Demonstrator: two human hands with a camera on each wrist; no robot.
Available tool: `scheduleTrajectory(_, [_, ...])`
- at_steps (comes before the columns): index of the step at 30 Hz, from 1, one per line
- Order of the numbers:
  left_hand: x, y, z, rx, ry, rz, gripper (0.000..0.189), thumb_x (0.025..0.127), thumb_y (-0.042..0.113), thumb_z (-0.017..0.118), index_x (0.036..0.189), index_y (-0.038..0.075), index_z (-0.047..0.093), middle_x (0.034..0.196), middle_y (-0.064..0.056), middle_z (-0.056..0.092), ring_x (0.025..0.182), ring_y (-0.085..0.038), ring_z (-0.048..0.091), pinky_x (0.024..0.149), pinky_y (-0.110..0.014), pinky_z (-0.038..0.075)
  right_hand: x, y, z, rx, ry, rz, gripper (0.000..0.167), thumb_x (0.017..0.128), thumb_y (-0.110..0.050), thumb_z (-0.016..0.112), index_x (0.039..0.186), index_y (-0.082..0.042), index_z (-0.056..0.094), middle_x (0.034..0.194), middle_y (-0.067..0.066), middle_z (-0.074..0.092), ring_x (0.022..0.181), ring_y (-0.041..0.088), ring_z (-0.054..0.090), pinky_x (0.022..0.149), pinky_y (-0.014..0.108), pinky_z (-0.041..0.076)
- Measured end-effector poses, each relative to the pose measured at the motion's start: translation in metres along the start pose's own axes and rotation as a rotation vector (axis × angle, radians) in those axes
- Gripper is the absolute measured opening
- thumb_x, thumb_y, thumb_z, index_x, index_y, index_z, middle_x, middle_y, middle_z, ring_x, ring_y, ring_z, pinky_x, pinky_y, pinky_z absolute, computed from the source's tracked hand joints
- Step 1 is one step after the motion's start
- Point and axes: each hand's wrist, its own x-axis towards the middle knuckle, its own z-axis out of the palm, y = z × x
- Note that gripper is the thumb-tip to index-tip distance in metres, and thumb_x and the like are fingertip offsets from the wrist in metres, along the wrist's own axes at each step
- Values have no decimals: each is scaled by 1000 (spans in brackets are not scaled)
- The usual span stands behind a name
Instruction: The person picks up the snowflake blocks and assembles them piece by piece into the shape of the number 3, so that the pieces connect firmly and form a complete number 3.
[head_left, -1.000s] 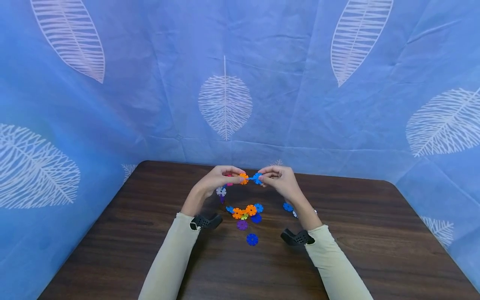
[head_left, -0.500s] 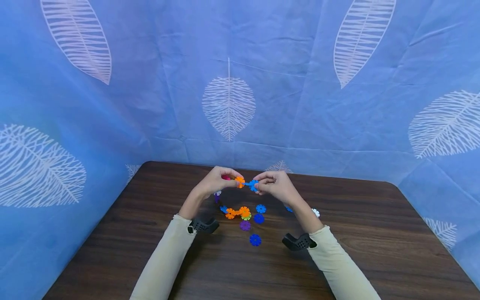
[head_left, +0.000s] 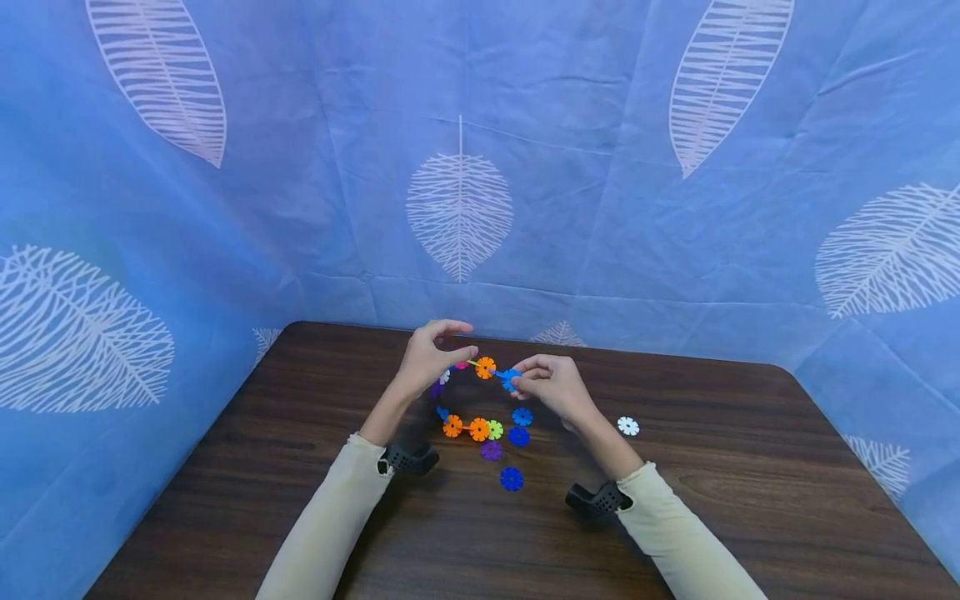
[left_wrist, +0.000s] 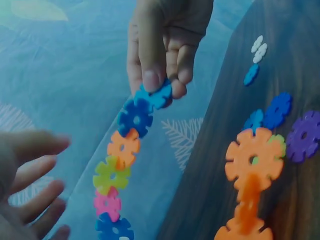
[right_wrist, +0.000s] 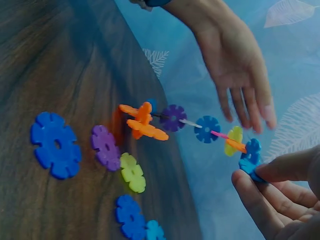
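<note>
A curved chain of slotted plastic snowflake discs arches over the table. My right hand (head_left: pixel 555 387) pinches its end, a light blue disc (left_wrist: pixel 156 95), between thumb and fingers. Linked after that come a blue disc (left_wrist: pixel 135 118), an orange disc (head_left: pixel 485 367), a yellow-green disc (left_wrist: pixel 111 175) and a pink disc (left_wrist: pixel 107 204). White and purple pieces carry on along the left side. Orange discs (head_left: pixel 452 426) form the near end, low over the table. My left hand (head_left: pixel 431 358) is beside the chain, thumb and fingers spread, holding nothing; both wrist views show it apart from the discs.
Loose discs lie on the dark wooden table (head_left: pixel 720 500): blue (head_left: pixel 512 479), purple (head_left: pixel 491 450), yellow-green (head_left: pixel 494 430), another blue (head_left: pixel 519 437) and light blue (head_left: pixel 522 417). A white disc (head_left: pixel 627 426) lies right of my right forearm. Blue leaf-patterned cloth (head_left: pixel 555 208) hangs behind.
My left hand has let go of the orange disc and its fingers have spread. My right hand has come slightly lower, still pinching the blue end, and the chain's left side shows more.
</note>
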Motion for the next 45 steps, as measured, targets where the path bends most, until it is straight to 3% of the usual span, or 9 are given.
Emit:
scheduleTrajectory(3, [-4,4,4,-10,119,-23,28,89,17,80,113,5,73,117,-15,70,111,-35,64,101,-48,53,-2,2,0,12,34,11,19,95,-1,68,111,10,68,94,27,75,74,19,75,83,49,63])
scheduleTrajectory(5, [-6,6,7,-45,141,-77,23,90,17,79,108,3,73,107,-17,73,101,-38,68,93,-48,58,-2,4,-1,28,62,14,20,95,-1,69,111,11,68,94,28,75,72,15,74,81,45,64])
scheduleTrajectory(11, [-10,2,23,-172,13,-285,24,97,17,70,108,-4,74,100,-22,77,96,-39,75,85,-45,63,0,8,1,92,130,21,24,94,-2,70,114,11,66,94,25,75,69,7,72,79,38,64])
scheduleTrajectory(14, [-11,-1,30,-251,-38,-333,27,99,15,67,113,-8,73,105,-26,75,92,-34,77,82,-38,63,1,10,4,117,139,26,25,93,-2,70,115,11,66,94,24,75,70,9,73,80,40,64])
scheduleTrajectory(17, [-9,-3,36,-324,-19,-358,26,98,10,67,114,-10,71,107,-27,75,86,-27,78,79,-34,64,1,12,6,117,119,29,24,94,-2,70,114,10,66,92,22,75,75,17,76,82,43,64])
scheduleTrajectory(21, [-8,-5,38,-335,16,-370,24,97,8,69,113,-9,71,107,-25,75,85,-24,78,80,-34,64,0,14,8,79,58,42,21,95,-2,69,111,10,66,90,22,76,83,30,77,80,41,64])
scheduleTrajectory(31, [-7,-10,40,-288,29,-365,13,90,6,76,100,-3,76,92,-16,78,78,-22,77,78,-37,64,-2,15,7,-24,-147,37,20,94,0,69,108,14,66,90,29,74,82,34,76,80,50,63])
scheduleTrajectory(38, [-6,-16,41,-201,-8,-343,13,87,4,79,99,-3,78,90,-17,78,73,-22,76,79,-43,64,-2,18,-8,-80,-169,55,25,94,-4,70,112,14,67,97,28,75,88,37,74,82,50,63])
scheduleTrajectory(45, [-3,-19,38,-33,-65,-308,10,87,6,80,96,2,81,89,-14,79,74,-22,76,77,-41,64,-1,22,-30,-202,-156,46,25,94,-7,70,113,11,69,97,23,75,91,41,72,79,49,62])
